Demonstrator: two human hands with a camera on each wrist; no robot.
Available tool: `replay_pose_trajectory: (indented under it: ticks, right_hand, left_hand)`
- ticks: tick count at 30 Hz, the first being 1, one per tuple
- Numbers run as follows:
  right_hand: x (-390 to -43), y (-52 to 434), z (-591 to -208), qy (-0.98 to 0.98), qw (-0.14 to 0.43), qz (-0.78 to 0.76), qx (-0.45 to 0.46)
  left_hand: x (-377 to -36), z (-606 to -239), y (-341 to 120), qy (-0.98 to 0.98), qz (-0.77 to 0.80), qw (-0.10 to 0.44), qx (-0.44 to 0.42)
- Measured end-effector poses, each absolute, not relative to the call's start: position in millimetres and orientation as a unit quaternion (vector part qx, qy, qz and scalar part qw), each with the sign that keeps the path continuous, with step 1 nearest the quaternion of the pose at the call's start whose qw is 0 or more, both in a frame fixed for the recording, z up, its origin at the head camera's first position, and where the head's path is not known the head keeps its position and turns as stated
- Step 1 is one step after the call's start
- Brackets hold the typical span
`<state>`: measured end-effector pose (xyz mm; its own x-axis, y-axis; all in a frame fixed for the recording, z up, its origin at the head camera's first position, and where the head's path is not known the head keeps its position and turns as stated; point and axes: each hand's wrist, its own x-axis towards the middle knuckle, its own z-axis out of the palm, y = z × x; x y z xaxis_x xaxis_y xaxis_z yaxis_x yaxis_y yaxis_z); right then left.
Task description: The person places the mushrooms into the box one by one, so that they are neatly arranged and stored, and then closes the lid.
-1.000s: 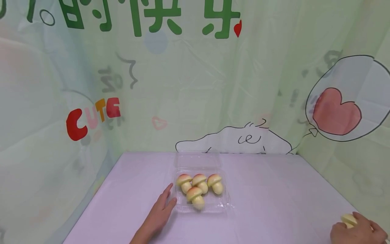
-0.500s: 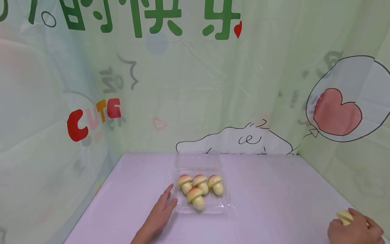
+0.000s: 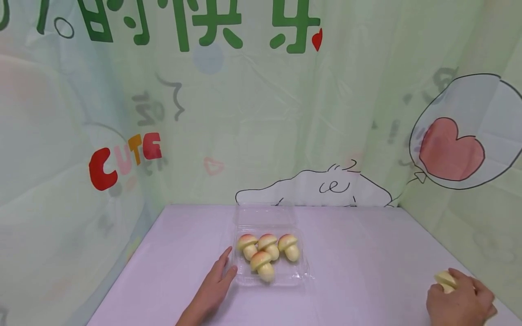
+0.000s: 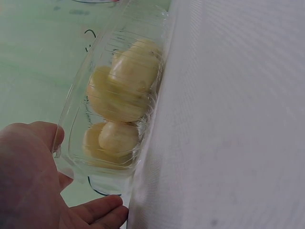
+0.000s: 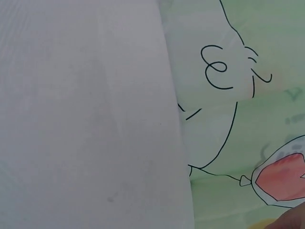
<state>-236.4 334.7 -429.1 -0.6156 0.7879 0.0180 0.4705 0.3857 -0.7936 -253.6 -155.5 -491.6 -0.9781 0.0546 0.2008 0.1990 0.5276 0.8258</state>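
Note:
In the head view, a clear plastic clamshell box point(image 3: 287, 277) lies with its lid point(image 3: 265, 215) folded back. Several pale yellow toy mushrooms with blushed caps sit inside, one front mushroom point(image 3: 263, 267) ahead of a back row. My left hand point(image 3: 214, 286) rests along the box's left side, fingers extended; in the left wrist view the thumb point(image 4: 51, 134) is at the rim. Over at the right, my right hand point(image 3: 462, 301) grips another toy mushroom point(image 3: 444, 279), its lower part covered by the fingers. The right wrist view catches only a fingertip point(image 5: 288, 222) in its corner.
A pale lilac tabletop point(image 3: 359, 258) spreads out around the box. Printed fabric curtains point(image 3: 261, 113) enclose it at the back and both sides, the right curtain point(image 3: 489, 235) close to my right hand.
My right hand has come left and slightly up from the right edge, carrying the toy mushroom. The left hand and the box have stayed in place.

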Motion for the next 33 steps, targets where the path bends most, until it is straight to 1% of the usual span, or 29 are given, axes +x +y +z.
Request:
replay_pose_trajectory:
  ticks: [4, 8, 12, 23, 28, 32, 33]
  right_hand:
    - [-237, 331, -425, -0.816, 0.223, 0.395, -0.359]
    - [-236, 329, -422, -0.829, 0.23, 0.391, -0.327]
    - [-236, 328, -421, -0.835, 0.235, 0.385, -0.315]
    - [-233, 311, -418, -0.826, 0.305, 0.38, -0.283]
    - [-234, 302, -416, -0.822, 0.326, 0.383, -0.269]
    - [-235, 294, -413, -0.826, 0.317, 0.383, -0.264]
    - [-236, 292, -411, -0.83, 0.304, 0.383, -0.269]
  left_hand:
    - [-253, -491, -156, -0.868, -0.485, 0.074, -0.072]
    - [-252, -492, -156, -0.867, -0.487, 0.077, -0.076]
    - [-253, -493, -156, -0.866, -0.488, 0.075, -0.077]
    - [-253, -492, -155, -0.867, -0.487, 0.071, -0.078]
    - [-253, -491, -155, -0.869, -0.485, 0.068, -0.073]
    - [-253, -492, -155, -0.869, -0.485, 0.067, -0.073]
    - [-253, -492, -155, -0.869, -0.484, 0.068, -0.073]
